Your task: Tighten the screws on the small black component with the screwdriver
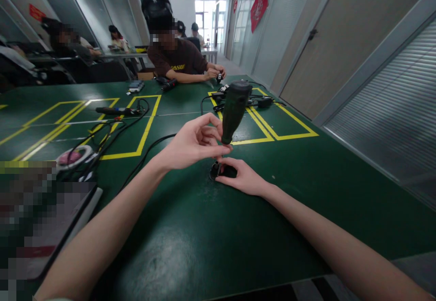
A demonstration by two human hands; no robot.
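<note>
Two bare hands: left hand point(200, 142) closed at fingertips round lower end of dark screwdriver point(235, 110); right hand point(243, 176) gripping small dark part point(214, 170) on green table point(190, 246). Screwdriver steep, long axis tilted, top leaning right, lower end just above part; left hand nearer screwdriver, right hand nearer part, tip itself hidden by fingers. Well off to left, white ring point(87, 151) with pink stuff point(64, 159) inside; beyond hands, black power brick point(265, 102) within yellow lines; co-worker point(185, 60) across table
</note>
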